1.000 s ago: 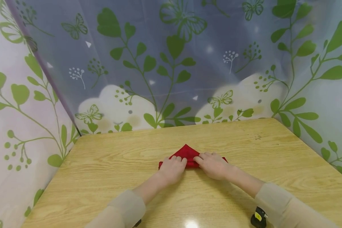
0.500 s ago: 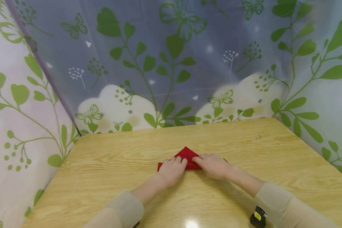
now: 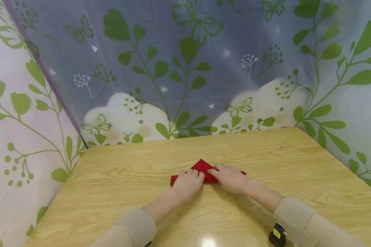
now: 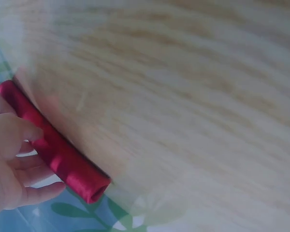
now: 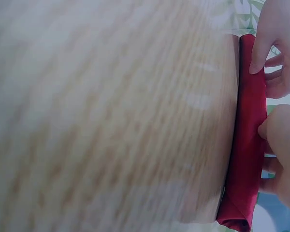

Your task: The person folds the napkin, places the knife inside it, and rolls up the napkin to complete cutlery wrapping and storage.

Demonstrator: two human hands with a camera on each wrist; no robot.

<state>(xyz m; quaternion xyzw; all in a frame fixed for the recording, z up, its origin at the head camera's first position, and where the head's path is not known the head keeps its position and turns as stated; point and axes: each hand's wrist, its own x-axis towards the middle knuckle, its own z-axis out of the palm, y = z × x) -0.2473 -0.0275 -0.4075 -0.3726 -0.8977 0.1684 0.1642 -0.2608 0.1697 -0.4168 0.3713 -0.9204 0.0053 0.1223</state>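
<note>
A red cloth [image 3: 201, 166] lies on the table, its near part rolled into a tube and its far corner flat, pointing away. My left hand [image 3: 187, 185] holds the left part of the roll, my right hand [image 3: 230, 178] the right part. In the left wrist view the thumb presses the near side of the roll [image 4: 63, 157], with fingers on the far side; its open end shows. The right wrist view has both hands along the roll [image 5: 246, 130], the right hand [image 5: 285, 150] with its thumb against it. Fingers partly hide the cloth.
The wood-grain table [image 3: 126, 171] runs back to a printed curtain [image 3: 160, 51] with leaves and butterflies. More printed fabric hangs on both sides. A small black device [image 3: 277, 236] with a yellow label is at the right sleeve.
The far corner of the cloth sits slightly nearer than a second ago. My left hand has shifted a little to the right, and the right hand's fingers have moved slightly. Both keep holding the roll.
</note>
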